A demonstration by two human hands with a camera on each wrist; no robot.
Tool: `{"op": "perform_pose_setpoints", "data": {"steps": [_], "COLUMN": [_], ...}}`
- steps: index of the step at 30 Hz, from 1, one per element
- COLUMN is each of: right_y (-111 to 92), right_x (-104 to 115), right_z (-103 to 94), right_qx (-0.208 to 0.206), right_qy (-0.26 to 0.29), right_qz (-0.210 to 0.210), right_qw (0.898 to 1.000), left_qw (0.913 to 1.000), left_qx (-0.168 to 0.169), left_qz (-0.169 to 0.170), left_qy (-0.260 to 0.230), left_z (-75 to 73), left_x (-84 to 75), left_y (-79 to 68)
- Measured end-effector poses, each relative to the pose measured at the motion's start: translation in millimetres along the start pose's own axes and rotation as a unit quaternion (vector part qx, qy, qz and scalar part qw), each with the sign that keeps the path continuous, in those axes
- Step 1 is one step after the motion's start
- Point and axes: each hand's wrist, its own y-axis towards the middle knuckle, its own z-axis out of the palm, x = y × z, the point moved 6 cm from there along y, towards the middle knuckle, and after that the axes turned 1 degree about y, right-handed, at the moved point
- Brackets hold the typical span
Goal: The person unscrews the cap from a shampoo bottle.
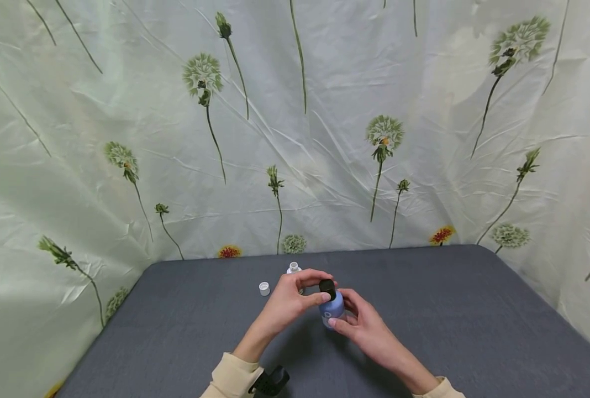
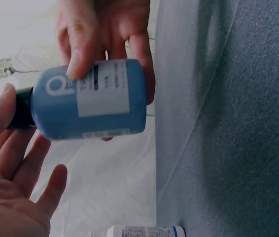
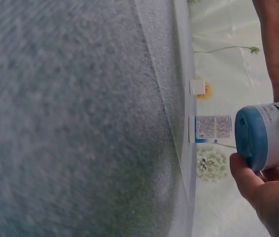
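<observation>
A blue bottle (image 1: 336, 305) with a pale printed label is held up over the table, slightly tilted. My right hand (image 1: 369, 330) grips its body, thumb on the label side and fingers around the back. At the top, my left hand (image 1: 291, 301) pinches the black cap (image 1: 327, 285) between thumb and fingers. The left wrist view shows the cap (image 2: 24, 108) seated on the bottle's neck, with other left fingers spread below it. Part of the bottle's base (image 3: 250, 138) faces the right wrist camera.
Behind my left hand stands a white bottle (image 1: 293, 267) with its mouth uncovered, partly hidden by that hand. A small white cap (image 1: 264, 288) lies to its left on the dark grey table (image 1: 424, 309). A flower-print curtain (image 1: 325, 138) hangs behind the table's far edge.
</observation>
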Motion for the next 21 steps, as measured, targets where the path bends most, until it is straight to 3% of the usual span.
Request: {"op": "perform_pose_setpoints", "data": {"steps": [8, 12, 16, 21], "right_y": [-1, 0, 2, 0], "right_x": [2, 2, 1, -1], "right_z": [-4.6, -8.3, -10.1, -10.0], "right_qx": [-0.073, -0.11, -0.122, -0.119], "right_qy": [-0.048, -0.078, -0.101, -0.102], "right_qz": [0.002, 0.018, 0.03, 0.033], "right_qw": [0.996, 0.991, 0.987, 0.987], "left_qw": [0.9986, 0.997, 0.9952, 0.9955], "left_qx": [-0.045, -0.07, -0.088, -0.08], "left_qz": [-0.02, -0.02, -0.016, -0.014], "left_qy": [0.021, 0.027, 0.04, 0.05], "left_z": [-0.9, -2.1, -3.7, -1.5], "left_x": [-20.6, -7.8, 4.8, 7.5], "left_y": [-5.8, -2.9, -0.2, -0.6]}}
